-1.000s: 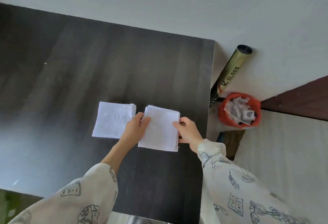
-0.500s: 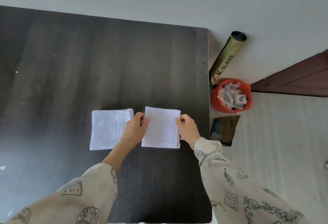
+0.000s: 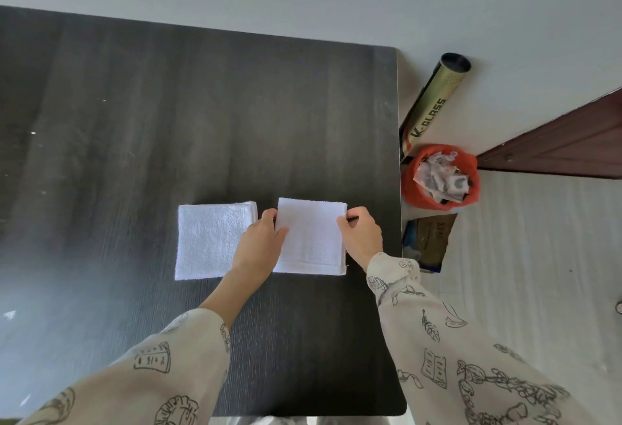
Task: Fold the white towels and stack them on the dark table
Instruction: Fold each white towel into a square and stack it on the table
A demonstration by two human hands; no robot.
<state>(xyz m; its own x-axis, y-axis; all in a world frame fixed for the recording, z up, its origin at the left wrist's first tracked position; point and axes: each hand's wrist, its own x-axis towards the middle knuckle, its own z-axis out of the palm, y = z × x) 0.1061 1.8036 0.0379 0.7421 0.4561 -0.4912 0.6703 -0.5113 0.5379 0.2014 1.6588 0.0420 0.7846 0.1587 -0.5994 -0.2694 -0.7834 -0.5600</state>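
White folded towel (image 3: 311, 236) pinched at both side edges by left hand (image 3: 259, 246) and right hand (image 3: 361, 239), flat on dark desk (image 3: 202, 105) just beside finished folded stack (image 3: 212, 239); stacking left.

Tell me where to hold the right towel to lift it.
Pinch the right towel at its left and right edges, coming from the sides. It lies flat and folded; both hands, left and right, already grip there.
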